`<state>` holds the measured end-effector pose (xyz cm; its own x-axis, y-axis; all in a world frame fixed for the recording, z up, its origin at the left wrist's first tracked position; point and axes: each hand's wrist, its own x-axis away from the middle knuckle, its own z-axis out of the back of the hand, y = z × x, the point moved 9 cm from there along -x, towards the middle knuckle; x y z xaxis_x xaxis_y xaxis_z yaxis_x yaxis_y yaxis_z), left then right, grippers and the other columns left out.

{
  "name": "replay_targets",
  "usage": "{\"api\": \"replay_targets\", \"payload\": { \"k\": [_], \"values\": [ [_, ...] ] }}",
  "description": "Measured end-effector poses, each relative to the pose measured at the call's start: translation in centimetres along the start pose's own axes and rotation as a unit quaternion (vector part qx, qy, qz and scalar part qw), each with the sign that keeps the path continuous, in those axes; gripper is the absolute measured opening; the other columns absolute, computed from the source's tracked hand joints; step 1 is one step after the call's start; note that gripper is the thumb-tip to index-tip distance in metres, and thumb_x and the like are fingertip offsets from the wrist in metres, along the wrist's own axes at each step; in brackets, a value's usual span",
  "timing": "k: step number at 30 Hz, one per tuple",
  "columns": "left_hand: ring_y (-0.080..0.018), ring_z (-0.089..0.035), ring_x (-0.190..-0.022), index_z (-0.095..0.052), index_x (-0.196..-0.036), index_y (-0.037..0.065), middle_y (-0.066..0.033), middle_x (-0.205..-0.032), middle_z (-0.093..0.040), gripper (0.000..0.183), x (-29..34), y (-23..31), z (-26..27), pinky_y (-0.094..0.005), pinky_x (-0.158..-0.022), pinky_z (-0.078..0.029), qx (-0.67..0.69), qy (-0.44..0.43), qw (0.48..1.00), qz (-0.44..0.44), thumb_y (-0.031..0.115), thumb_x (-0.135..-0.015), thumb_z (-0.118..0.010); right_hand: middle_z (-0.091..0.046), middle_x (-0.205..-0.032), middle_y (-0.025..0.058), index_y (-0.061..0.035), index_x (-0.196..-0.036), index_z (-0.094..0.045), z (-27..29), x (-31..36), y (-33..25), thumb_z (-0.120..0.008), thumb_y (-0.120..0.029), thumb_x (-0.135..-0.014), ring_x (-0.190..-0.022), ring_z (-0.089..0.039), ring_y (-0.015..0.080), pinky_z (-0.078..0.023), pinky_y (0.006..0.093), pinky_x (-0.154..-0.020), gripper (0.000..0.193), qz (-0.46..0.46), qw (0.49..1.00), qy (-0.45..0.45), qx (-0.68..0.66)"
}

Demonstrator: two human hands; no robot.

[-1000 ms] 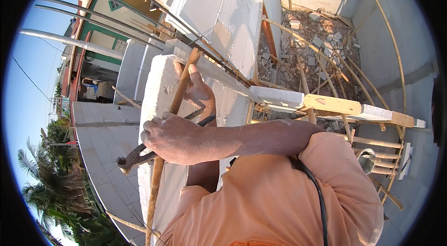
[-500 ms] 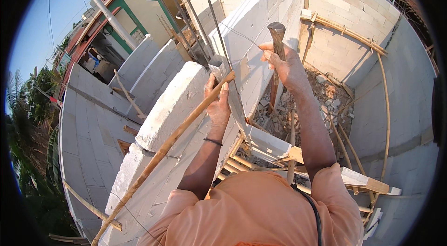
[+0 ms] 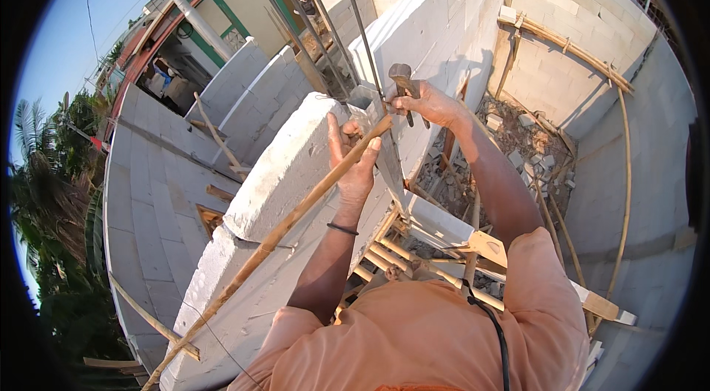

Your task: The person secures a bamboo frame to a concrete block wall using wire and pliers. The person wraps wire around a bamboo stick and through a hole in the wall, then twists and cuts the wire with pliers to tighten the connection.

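Observation:
My left hand (image 3: 355,173) is closed about the upper part of a long, slender wooden pole (image 3: 274,237), its index finger stretched along the pole's far side. The pole slants down to the lower left across a white block wall (image 3: 270,169). My right hand (image 3: 433,105) grips a dark metal tool (image 3: 400,73) that looks like pincers, jaws up and two handles hanging below the fingers. Its fingertips are close to an upright steel bar (image 3: 360,21), just beyond the pole's tip. What those fingertips pinch, if anything, is too small to make out.
Several steel bars rise at the wall's far end. Bamboo poles (image 3: 386,258) and a timber plank (image 3: 600,306) lie beneath and beside me. Lower down on the right is rubble (image 3: 532,143). Pale block walls (image 3: 577,28) stand around; a bamboo prop (image 3: 621,191) leans at right.
My right hand has come left and lower, bringing the tool near the steel bar and turning it so both handles show. My left hand remains at the pole, with its index finger straighter.

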<state>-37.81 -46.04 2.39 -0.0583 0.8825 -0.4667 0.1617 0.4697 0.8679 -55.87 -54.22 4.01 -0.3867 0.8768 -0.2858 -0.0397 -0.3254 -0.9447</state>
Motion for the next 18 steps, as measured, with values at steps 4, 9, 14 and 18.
{"api": "replay_targets", "payload": {
  "k": [4, 9, 14, 18],
  "values": [
    [-0.0148, -0.053, -0.101, -0.007, -0.156, 0.004, -0.0050, -0.118, -0.049, 0.099, -0.6, 0.8, -0.1, -0.0292, -0.087, -0.046, 0.005, -0.024, 1.000, -0.009, 0.011, -0.084, -0.075, -0.063, -0.083, -0.0011, -0.0052, -0.099, -0.066, -1.2, -1.2, -0.7, -0.066, -0.020, -0.088, -0.076, -0.053, 0.0106, -0.044, 0.0281, -0.072, 0.019, -0.014, 0.997, -0.052, 0.047],
    [-0.0183, -0.052, -0.106, -0.009, -0.156, 0.004, -0.0076, -0.117, -0.052, 0.101, -0.8, 1.3, -0.4, -0.0328, -0.094, -0.046, -0.019, -0.053, 0.998, 0.012, 0.016, -0.083, -0.078, -0.064, -0.083, 0.0000, -0.0035, -0.102, -0.067, -1.9, -2.3, -2.0, -0.067, -0.014, -0.087, -0.077, -0.054, 0.0107, -0.045, 0.0291, -0.073, 0.019, -0.002, 0.990, -0.106, 0.093],
    [-0.0212, -0.056, -0.108, -0.035, -0.149, 0.003, -0.0106, -0.118, -0.055, 0.078, -0.7, 2.0, -0.4, -0.0342, -0.097, -0.045, -0.132, -0.043, 0.990, -0.026, 0.021, -0.085, -0.075, -0.065, -0.083, 0.0001, -0.0033, -0.106, -0.068, -3.1, -2.8, -2.3, -0.068, -0.014, -0.086, -0.077, -0.055, 0.0097, -0.047, 0.0282, -0.073, 0.023, 0.017, 0.987, -0.121, 0.104],
    [-0.0257, -0.057, -0.105, -0.045, -0.142, 0.000, -0.0135, -0.117, -0.056, 0.070, -0.4, 2.2, -0.4, -0.0369, -0.096, -0.045, -0.130, -0.023, 0.990, -0.048, 0.020, -0.083, -0.076, -0.065, -0.082, 0.0005, -0.0032, -0.106, -0.068, -2.3, -1.1, -1.4, -0.069, -0.017, -0.087, -0.075, -0.057, 0.0092, -0.047, 0.0278, -0.071, 0.024, -0.036, 0.994, -0.068, 0.083]
  ]
}}
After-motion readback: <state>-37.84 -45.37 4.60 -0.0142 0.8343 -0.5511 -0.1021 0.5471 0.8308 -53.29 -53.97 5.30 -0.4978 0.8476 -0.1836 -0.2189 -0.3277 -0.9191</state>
